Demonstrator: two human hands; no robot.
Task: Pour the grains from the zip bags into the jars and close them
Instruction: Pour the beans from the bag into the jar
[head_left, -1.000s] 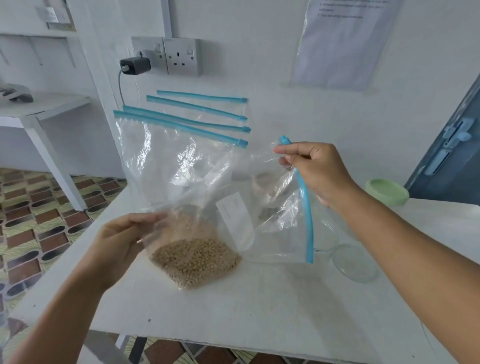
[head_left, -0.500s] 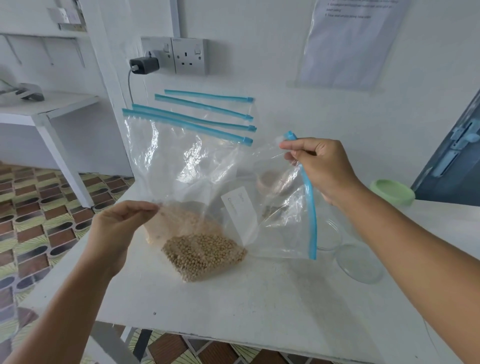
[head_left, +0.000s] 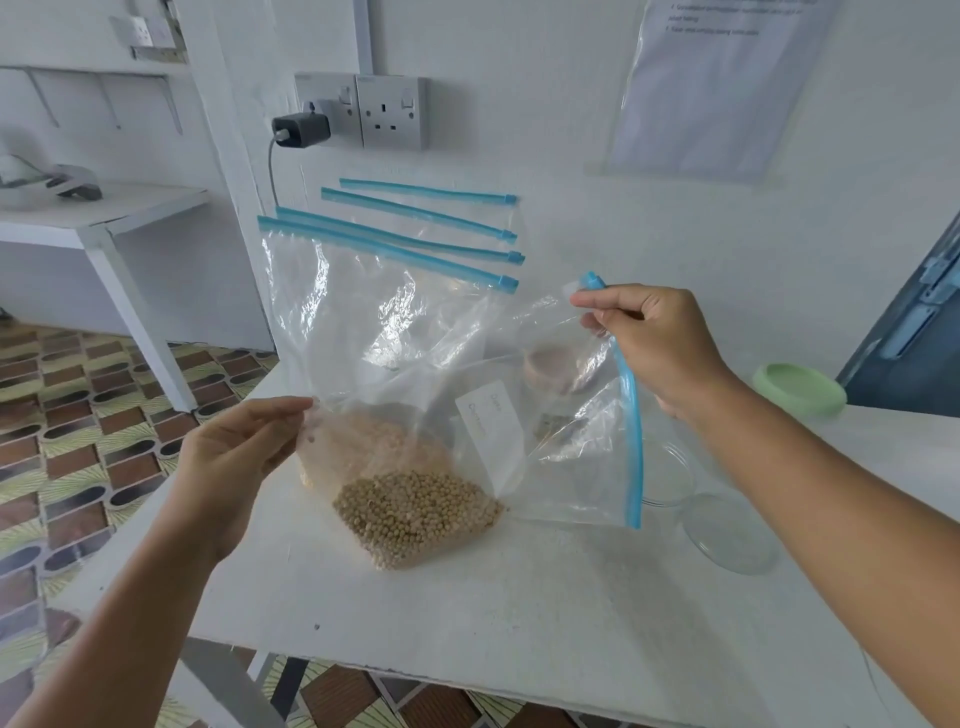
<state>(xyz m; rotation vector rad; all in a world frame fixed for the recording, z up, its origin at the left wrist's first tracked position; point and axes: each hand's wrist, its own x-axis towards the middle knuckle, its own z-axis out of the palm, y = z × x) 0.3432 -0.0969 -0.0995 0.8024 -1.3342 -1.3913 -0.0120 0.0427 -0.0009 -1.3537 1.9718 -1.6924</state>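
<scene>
I hold a clear zip bag (head_left: 571, 467) turned on its side above the white table (head_left: 467, 623). Its blue zip strip (head_left: 631, 415) hangs down on the right. My right hand (head_left: 660, 348) pinches the top end of that strip. My left hand (head_left: 234, 467) pinches the bag's opposite edge at the left. Tan round grains (head_left: 415, 514) have gathered in the bag's lowest corner, just above the table. A white label (head_left: 491, 431) shows on the bag. Behind it stand other zip bags (head_left: 363, 312). A clear glass jar (head_left: 667, 475) is partly hidden behind the held bag.
A clear glass lid (head_left: 730, 532) lies on the table at the right. A green lid (head_left: 800, 389) sits at the back right. Wall sockets with a black charger (head_left: 301, 130) are above the bags. The table's left edge drops to a patterned tile floor (head_left: 78, 415).
My left hand rose from under the grain corner to pinch the bag's left edge. The right hand kept its hold on the zip strip. The grains stayed low.
</scene>
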